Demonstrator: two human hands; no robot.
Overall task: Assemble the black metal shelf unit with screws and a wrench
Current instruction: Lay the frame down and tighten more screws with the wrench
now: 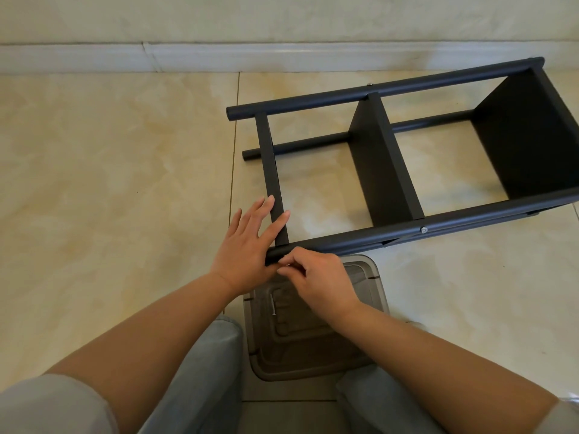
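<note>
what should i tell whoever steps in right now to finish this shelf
Left hand: flat, fingers straight, steadying the end panel of the shelf unit, which lies on its side on the floor.
Right hand: pinching something small, apparently a screw, at the near pole's left end.
Done: three panels sit between poles; one bolt is in.
Left: seat this screw, then tighten. No wrench in view.

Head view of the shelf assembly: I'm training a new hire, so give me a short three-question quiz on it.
1. True or false: the left hand lies flat with straight fingers on the end panel.
2. What does the right hand pinch at the near tube? A) a small silver part B) a hammer C) a cloth
3. What lies under the right hand, on the floor?

Key: 1 true; 2 A; 3 a translucent plastic box.
</note>
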